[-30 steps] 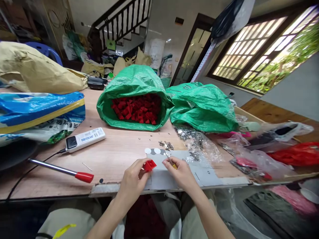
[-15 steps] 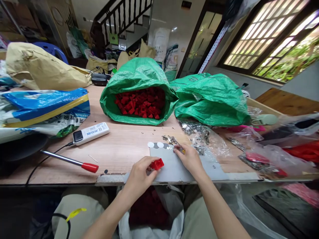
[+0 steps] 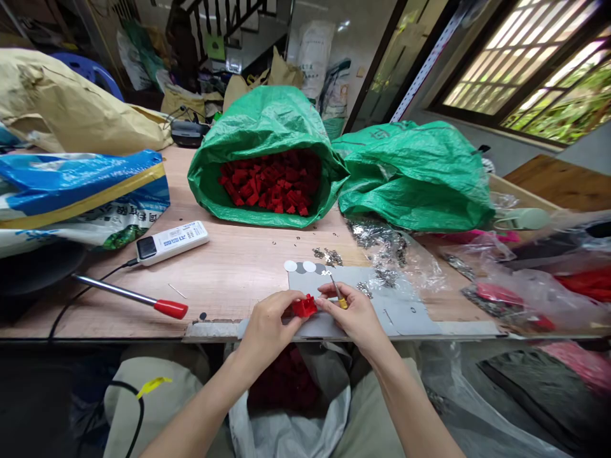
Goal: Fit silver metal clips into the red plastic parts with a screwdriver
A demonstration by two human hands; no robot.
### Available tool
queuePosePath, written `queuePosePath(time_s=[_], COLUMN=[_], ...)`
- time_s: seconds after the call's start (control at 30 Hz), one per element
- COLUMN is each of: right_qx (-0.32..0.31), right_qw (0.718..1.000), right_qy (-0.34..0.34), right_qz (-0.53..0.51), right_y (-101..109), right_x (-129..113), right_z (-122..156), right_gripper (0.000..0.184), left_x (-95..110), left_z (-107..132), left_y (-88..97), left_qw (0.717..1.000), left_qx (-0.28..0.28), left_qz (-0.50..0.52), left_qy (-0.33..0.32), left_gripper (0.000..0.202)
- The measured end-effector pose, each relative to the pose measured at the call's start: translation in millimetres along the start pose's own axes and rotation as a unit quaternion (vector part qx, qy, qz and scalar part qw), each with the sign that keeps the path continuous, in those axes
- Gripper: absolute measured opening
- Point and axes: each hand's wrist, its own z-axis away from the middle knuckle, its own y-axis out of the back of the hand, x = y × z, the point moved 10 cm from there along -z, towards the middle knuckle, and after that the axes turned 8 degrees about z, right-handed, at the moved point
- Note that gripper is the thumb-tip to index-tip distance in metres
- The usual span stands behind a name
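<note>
My left hand (image 3: 272, 318) pinches a small red plastic part (image 3: 304, 306) between thumb and fingers, low over the grey mat (image 3: 360, 280). Beside it, my right hand (image 3: 353, 312) is closed round a thin metal-shafted tool with a yellow handle (image 3: 342, 302). Its shaft points up and away from me, and the right fingertips are at the right side of the red part. Whether they also hold a small metal piece cannot be made out. Small metal pieces (image 3: 329, 256) lie in a loose pile just beyond the mat.
A green sack (image 3: 267, 114) full of red parts lies open at the back; another green sack (image 3: 415, 178) is to its right. A red-handled metal rod (image 3: 169, 308) and a white device (image 3: 172, 242) lie left. A white bag (image 3: 286, 429) with red parts hangs below the table edge.
My right hand has drawn back from the metal pieces toward the red part, tool still held. The red part has turned slightly in my left hand. The view has tilted down a little.
</note>
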Motion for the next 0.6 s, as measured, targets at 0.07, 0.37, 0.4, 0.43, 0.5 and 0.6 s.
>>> queuePosePath(time_s=[0.07,0.37,0.4,0.43,0.5,0.6], right_qx=[-0.007,-0.001,0.005,0.007,0.001,-0.008], right_qw=[1.0,1.0,1.0,1.0,1.0,0.999], right_qy=[-0.011,-0.014,-0.013,-0.013,-0.007,0.016], right_qz=[-0.022,-0.019,-0.014,-0.008,0.01,0.027], right_y=[-5.3,-7.3,-5.6,-4.7,-6.2,-11.2], right_x=[2.5,-0.9,-0.5,-0.2,-1.0,-6.2], right_z=[1.2,2.8,2.4,2.3,2.7,4.3], right_gripper=[0.038,0.034,0.034,0.034,0.032,0.026], left_x=[0.8,3.0,3.0,3.2,4.5,7.0], left_z=[0.3,0.9,1.0,1.1,1.1,0.8], left_y=[-0.9,-2.1,-1.9,-1.7,-1.7,-2.4], left_qw=[1.0,0.999,0.999,0.999,0.999,0.999], left_qx=[0.0,0.004,0.004,0.005,0.004,0.001], left_qz=[-0.014,-0.034,-0.035,-0.034,-0.034,-0.039], left_qy=[-0.009,-0.018,-0.016,-0.015,-0.017,-0.025], left_gripper=[0.022,0.025,0.026,0.026,0.026,0.022])
